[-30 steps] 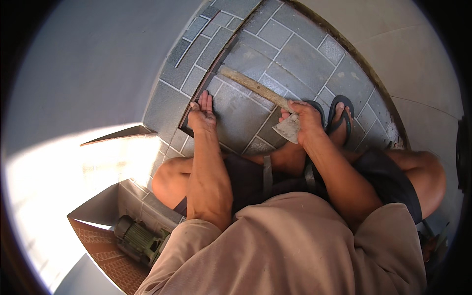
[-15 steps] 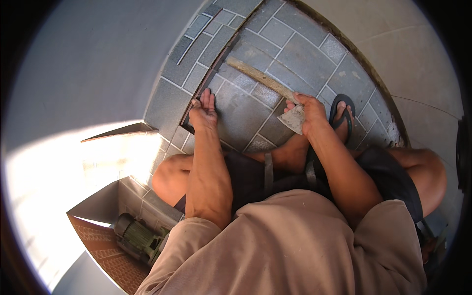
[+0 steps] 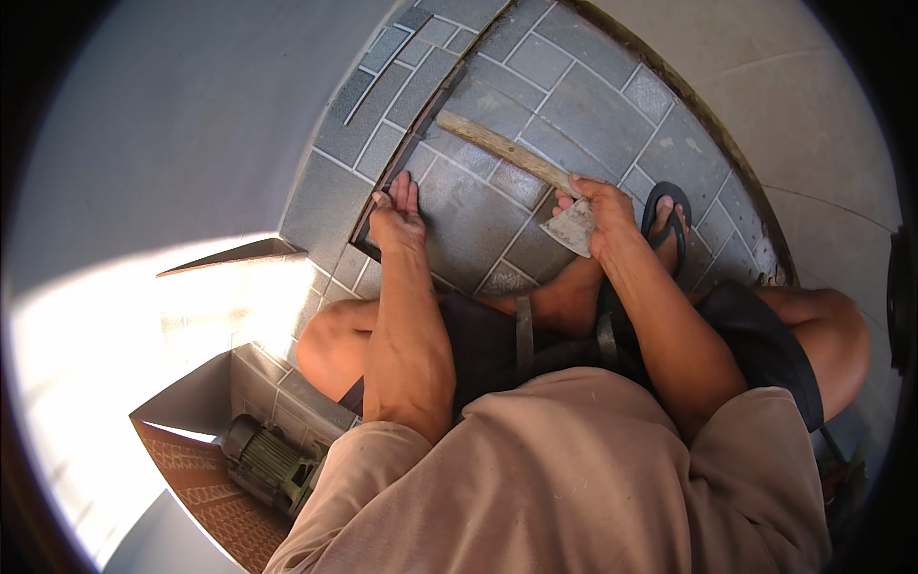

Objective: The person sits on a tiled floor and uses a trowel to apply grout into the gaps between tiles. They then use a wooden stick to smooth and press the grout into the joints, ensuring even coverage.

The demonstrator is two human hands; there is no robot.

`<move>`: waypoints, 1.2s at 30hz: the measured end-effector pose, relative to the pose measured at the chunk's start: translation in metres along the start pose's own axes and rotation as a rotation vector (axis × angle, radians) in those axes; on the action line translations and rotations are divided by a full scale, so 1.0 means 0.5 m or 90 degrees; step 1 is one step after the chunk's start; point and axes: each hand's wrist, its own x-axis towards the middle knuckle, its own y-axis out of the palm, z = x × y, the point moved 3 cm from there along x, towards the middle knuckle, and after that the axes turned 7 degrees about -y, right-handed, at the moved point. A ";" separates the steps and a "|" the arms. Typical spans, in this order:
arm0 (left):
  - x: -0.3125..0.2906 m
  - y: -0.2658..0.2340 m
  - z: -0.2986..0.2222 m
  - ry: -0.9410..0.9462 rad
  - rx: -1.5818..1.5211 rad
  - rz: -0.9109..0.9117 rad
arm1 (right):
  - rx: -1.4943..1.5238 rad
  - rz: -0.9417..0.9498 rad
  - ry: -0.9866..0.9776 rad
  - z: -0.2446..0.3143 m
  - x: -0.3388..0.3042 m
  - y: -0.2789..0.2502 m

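Open lane mid-frame: bare tiled floor point(image 3: 457, 222) between left hand point(image 3: 399, 220) and right hand point(image 3: 604, 218). Hatchet point(image 3: 502, 148) slants across its top side, barring the low route upward; more room beyond, top centre. Sandalled foot point(image 3: 668, 228) blocks just right of right hand. Wall point(image 3: 172, 143) limits upper left; 2 bent knees point(image 3: 330, 349) block lower left and right.
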 end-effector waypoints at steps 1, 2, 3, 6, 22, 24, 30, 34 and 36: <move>0.002 -0.002 -0.003 -0.003 -0.005 0.009 | 0.008 -0.013 0.000 0.000 -0.002 -0.007; 0.003 -0.006 -0.004 0.002 0.005 0.013 | 0.016 -0.026 0.000 -0.001 -0.003 -0.011; -0.001 -0.002 0.001 0.006 0.015 0.019 | 0.013 -0.018 0.009 -0.001 -0.002 -0.005; -0.005 0.001 -0.001 0.001 0.017 0.035 | -0.008 0.002 0.019 -0.006 0.002 0.008; -0.016 -0.033 -0.015 0.047 -0.037 -0.092 | -0.101 -0.004 0.036 -0.050 -0.031 0.021; -0.012 -0.033 -0.013 0.055 -0.032 -0.090 | -0.095 0.014 0.034 -0.048 -0.023 -0.002; -0.013 -0.033 -0.013 0.069 -0.038 -0.113 | -0.081 -0.024 0.035 -0.076 -0.016 -0.002; -0.026 -0.023 -0.010 0.055 -0.042 -0.117 | -0.100 0.015 0.073 -0.065 -0.026 -0.004; -0.023 -0.022 -0.013 0.066 -0.057 -0.131 | -0.105 0.003 0.077 -0.089 -0.026 0.014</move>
